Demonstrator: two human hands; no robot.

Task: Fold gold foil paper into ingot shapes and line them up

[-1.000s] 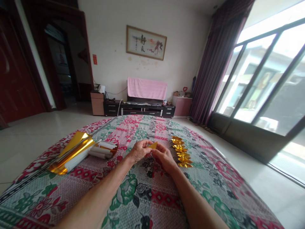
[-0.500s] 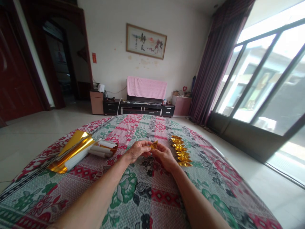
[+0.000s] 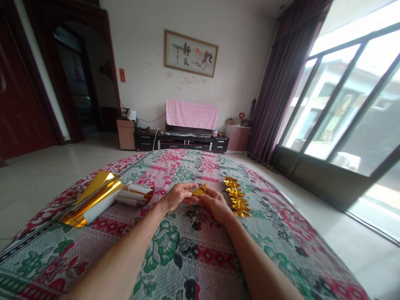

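A small gold foil piece (image 3: 199, 190), folded to a point at its upper right, is held between both hands above the middle of the table. My left hand (image 3: 180, 197) pinches its left end with thumb and fingers. My right hand (image 3: 215, 203) grips the right side, its fingers closed on the piece. To the right of my right hand, several folded gold foil pieces (image 3: 237, 196) lie in a row. Gold foil sheets (image 3: 96, 196), partly rolled, rest on the left of the table beside white-backed rolls (image 3: 133, 196).
A patterned cloth (image 3: 184, 164) in red, green and grey covers the table. Beyond the table is a low black cabinet (image 3: 187, 143) with a pink cloth (image 3: 192, 114) over something on it. Glass doors (image 3: 337, 112) and a purple curtain (image 3: 271, 79) are at the right.
My left hand has shifted slightly left, and more of the gold foil piece now shows between the two hands. The view has moved very slightly.
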